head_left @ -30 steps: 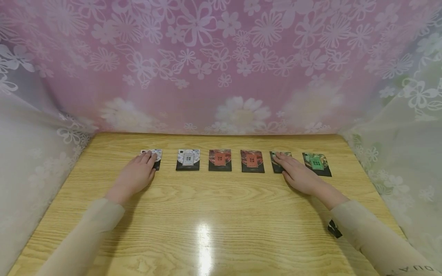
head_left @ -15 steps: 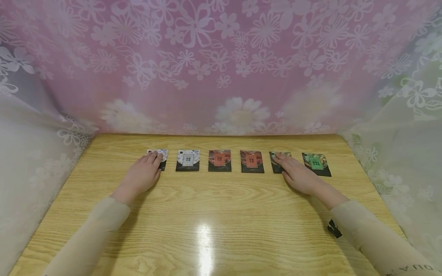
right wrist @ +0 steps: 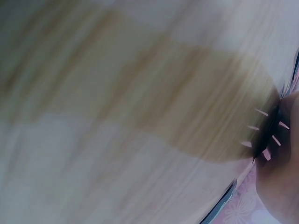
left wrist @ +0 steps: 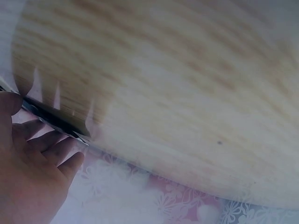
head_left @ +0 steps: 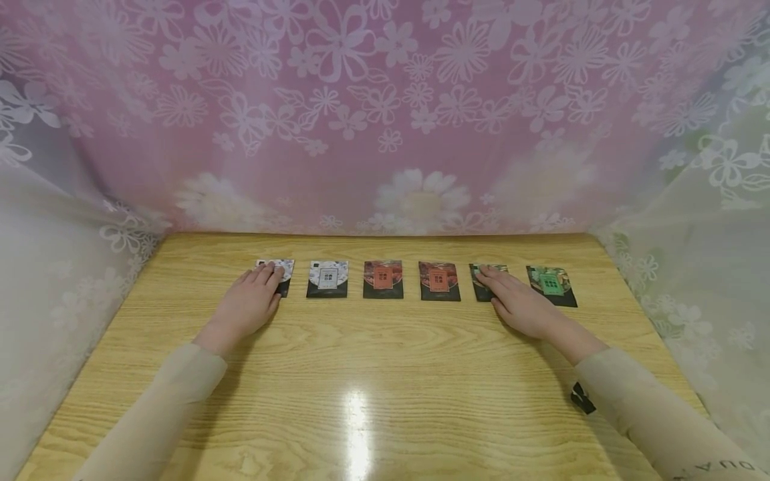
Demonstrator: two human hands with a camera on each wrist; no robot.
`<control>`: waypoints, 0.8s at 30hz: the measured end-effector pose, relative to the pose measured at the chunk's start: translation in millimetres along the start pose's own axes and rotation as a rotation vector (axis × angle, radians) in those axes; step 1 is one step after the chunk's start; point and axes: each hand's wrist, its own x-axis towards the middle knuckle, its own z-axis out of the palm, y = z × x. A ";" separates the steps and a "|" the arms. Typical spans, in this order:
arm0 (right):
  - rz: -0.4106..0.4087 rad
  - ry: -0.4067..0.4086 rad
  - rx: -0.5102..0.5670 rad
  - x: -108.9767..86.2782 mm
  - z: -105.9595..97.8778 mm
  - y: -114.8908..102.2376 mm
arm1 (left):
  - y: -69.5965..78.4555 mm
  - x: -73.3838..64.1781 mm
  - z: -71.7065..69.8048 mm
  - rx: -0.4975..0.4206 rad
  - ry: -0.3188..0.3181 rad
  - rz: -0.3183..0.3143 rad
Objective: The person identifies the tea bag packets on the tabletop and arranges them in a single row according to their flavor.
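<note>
My left hand point(head_left: 246, 304) lies with straight fingers on a white-and-black packet point(head_left: 287, 268) at the left end of a row and covers most of it. In the left wrist view the fingers touch this thin packet point(left wrist: 58, 120) at its dark edge. My right hand point(head_left: 523, 304) rests its extended fingers on a green-and-black packet point(head_left: 479, 293), which is partly hidden. Between the hands lie another white-and-black packet point(head_left: 327, 279) and two red-and-black packets, the left one point(head_left: 383, 279) and the right one point(head_left: 439, 280). Another green-and-black packet point(head_left: 552, 284) ends the row.
The wood-grain table point(head_left: 385, 361) carries the row near its back edge. A small black object point(head_left: 582, 399) lies beside the right sleeve. A pink floral curtain point(head_left: 337, 153) hangs behind, with pale floral sheets at both sides.
My left hand has slid a little to the right, carrying the left-end packet closer to the neighbouring white one; it is still over the last half second. My right hand has stayed in place.
</note>
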 end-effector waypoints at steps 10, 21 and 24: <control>-0.003 0.003 -0.021 -0.2 -1.9 0.4 | -0.1 0.0 -3.6 0.006 -0.009 -0.003; 0.002 -0.010 -0.039 -4.4 -2.6 3.4 | 0.8 -4.6 -6.5 -0.005 -0.016 -0.008; 0.006 -0.011 -0.041 -5.7 -3.6 3.1 | 0.7 -6.2 -6.3 -0.006 -0.005 -0.001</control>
